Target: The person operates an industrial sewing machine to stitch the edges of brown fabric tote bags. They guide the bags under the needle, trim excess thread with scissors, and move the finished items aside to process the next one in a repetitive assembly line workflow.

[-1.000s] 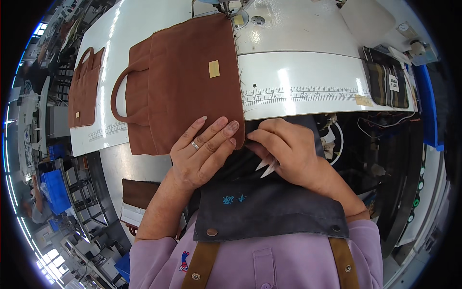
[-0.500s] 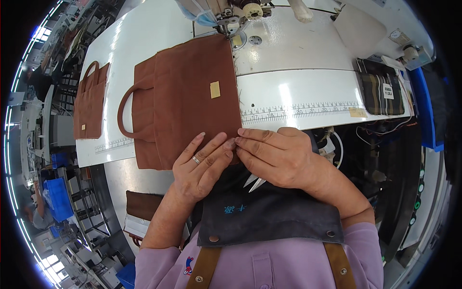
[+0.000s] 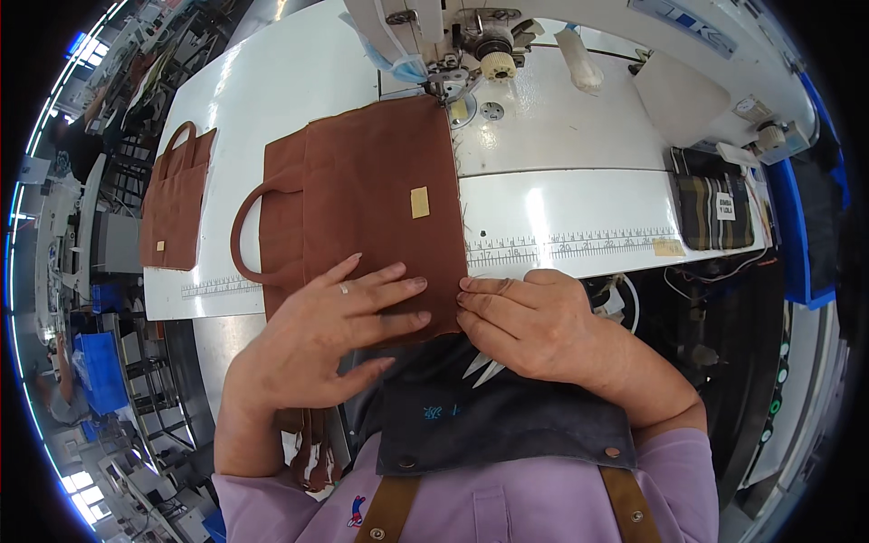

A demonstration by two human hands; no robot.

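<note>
A reddish-brown fabric bag piece (image 3: 376,181) with a looped handle lies on the white table, its far right corner under the sewing machine's presser foot (image 3: 444,89). My left hand (image 3: 330,321) rests on its near part, fingers spread, a ring on one finger. At the bag piece's near right edge, my right hand (image 3: 534,317) pinches the edge between thumb and fingertips. Two scissor blades (image 3: 484,369) stick out from under my right hand, over the dark apron; their handles are hidden. A small yellowish patch (image 3: 419,203) sits on the bag piece.
A second brown bag piece (image 3: 181,199) with a handle lies at the table's left. The sewing machine (image 3: 493,54) stands at the far side. A printed ruler (image 3: 570,247) runs along the near table edge. To the right lies a dark plaid pouch (image 3: 715,213).
My left hand has moved left, away from my right fingertips, and its fingers have spread on the bag piece. My right hand keeps its pinch at the edge. The view has shifted slightly.
</note>
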